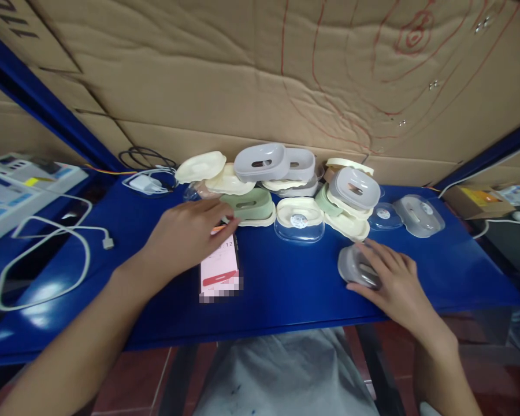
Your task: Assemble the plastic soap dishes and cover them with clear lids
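My right hand (pixel 394 283) is wrapped over a grey oval soap dish (pixel 349 263) on the blue table, thumb at its near side and fingers across its top. My left hand (pixel 186 231) reaches over the top of a phone (pixel 216 268) with a lit pink screen. Its thumb and fingertips are slightly apart, at the left end of a green slotted soap dish (pixel 253 203); whether they touch it I cannot tell. In front of the pile stands a cream dish with a clear lid and round label (pixel 299 219).
Grey slotted trays (pixel 260 163) and cream trays (pixel 201 167) are piled against the cardboard wall (pixel 199 75). More stacked dishes (pixel 355 188) and a clear-lidded grey one (pixel 418 215) lie at right. A white cable (pixel 89 254) and charger (pixel 147 184) lie left on the blue table (pixel 286 294).
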`<state>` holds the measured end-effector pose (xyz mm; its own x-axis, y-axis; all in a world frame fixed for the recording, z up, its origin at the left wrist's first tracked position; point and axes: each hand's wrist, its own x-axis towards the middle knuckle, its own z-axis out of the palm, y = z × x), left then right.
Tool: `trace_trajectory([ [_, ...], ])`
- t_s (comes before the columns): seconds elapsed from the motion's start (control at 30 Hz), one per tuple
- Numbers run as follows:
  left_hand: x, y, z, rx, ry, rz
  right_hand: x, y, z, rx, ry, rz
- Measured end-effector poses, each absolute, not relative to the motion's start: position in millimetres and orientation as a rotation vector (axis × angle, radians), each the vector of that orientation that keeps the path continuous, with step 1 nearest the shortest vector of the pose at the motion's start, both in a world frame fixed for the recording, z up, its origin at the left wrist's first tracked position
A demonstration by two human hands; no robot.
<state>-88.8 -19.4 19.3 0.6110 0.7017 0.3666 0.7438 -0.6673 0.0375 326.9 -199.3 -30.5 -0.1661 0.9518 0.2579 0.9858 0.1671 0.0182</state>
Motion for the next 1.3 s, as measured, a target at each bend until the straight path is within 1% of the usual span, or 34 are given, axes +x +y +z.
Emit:
trace_trajectory([
  [0.1, -70.4, -42.2, 16.6, -2.963, -0.793, -0.632, 300.4, -170.6, -9.9, -1.659, -2.405, -0.118],
  [0.23, -35.6, -74.3, 4.9, -3.081, -0.380, -0.573, 288.3, -124.9, 17.1, -1.470, -2.438, -0.112],
  [0.37, -14.2, -90.5, -4.4, -3.004, -0.294, -0.527, 272.6, -102.2, 16.1, -1.391, -2.555, -0.083],
  [0.5, -13.2, -97.1, -14.3, -2.897, -0.189, -0.611, 254.8, -114.0, 1.0, -1.358, -2.614, -0.016],
  [0.63, -13.7, -101.5, -20.1, -2.847, -0.153, -0.658, 248.6, -131.7, -7.9, -1.318, -2.623, 0.069],
  [0.7, -10.8, -103.3, -20.4, -2.849, -0.179, -0.642, 252.0, -133.4, -6.8, -1.280, -2.625, 0.058],
  [0.8, -4.2, -106.4, -21.8, -2.910, -0.246, -0.589, 266.9, -118.8, 8.8, -1.266, -2.548, -0.109],
  [0.87, 0.5, -108.2, -24.9, -2.953, -0.299, -0.547, 281.8, -94.8, 28.0, -1.312, -2.454, -0.275],
  [0.93, 4.4, -108.9, -29.0, -2.971, -0.347, -0.497, 296.9, -60.8, 48.7, -1.381, -2.397, -0.369],
  [1.03, 6.9, -108.1, -34.4, -2.985, -0.373, -0.431, 314.3, -4.7, 72.0, -1.426, -2.426, -0.328],
  [1.13, 4.7, -107.2, -37.8, -2.983, -0.388, -0.424, 324.0, 32.8, 80.9, -1.421, -2.497, -0.263],
  [1.2, 1.9, -107.3, -39.8, -2.972, -0.417, -0.447, 328.0, 39.6, 80.3, -1.407, -2.511, -0.254],
  [1.3, -1.5, -107.4, -42.6, -2.969, -0.434, -0.472, 332.3, 26.7, 73.3, -1.431, -2.391, -0.290],
])
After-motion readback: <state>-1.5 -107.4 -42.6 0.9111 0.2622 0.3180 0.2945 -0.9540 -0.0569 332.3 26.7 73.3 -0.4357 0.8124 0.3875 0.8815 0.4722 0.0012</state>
